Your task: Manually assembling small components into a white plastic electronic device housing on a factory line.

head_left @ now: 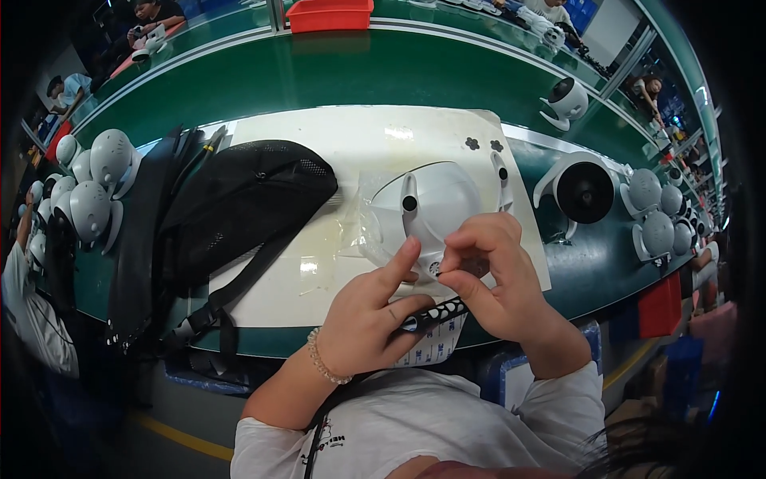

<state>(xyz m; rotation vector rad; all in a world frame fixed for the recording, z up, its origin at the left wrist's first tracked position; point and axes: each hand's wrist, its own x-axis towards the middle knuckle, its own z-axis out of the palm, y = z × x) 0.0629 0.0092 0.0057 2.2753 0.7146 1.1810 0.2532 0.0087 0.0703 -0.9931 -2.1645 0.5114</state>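
Note:
A white plastic housing [456, 188], partly wrapped in clear film, lies on the pale mat in front of me. One slim white leg with a dark oval opening [409, 199] lies across it, and a similar white leg [503, 172] is at its right. My left hand [369, 315] is closed round a black strip with round holes [444, 313], its index finger stretched toward the housing. A white sheet with blue print [437, 345] hangs below the strip. My right hand [499, 275] pinches over the housing's near edge; a tiny dark thing at its fingertips is too small to name.
The pale mat [367, 128] lies on a green table [239, 84]. Left are a black bag [247, 199] and several white rounded units [112, 156]. Two black flower-shaped pieces [472, 144] lie on the mat. Rightward stands a white unit with a black round face [586, 191]. An orange-red tray [329, 14] is beyond.

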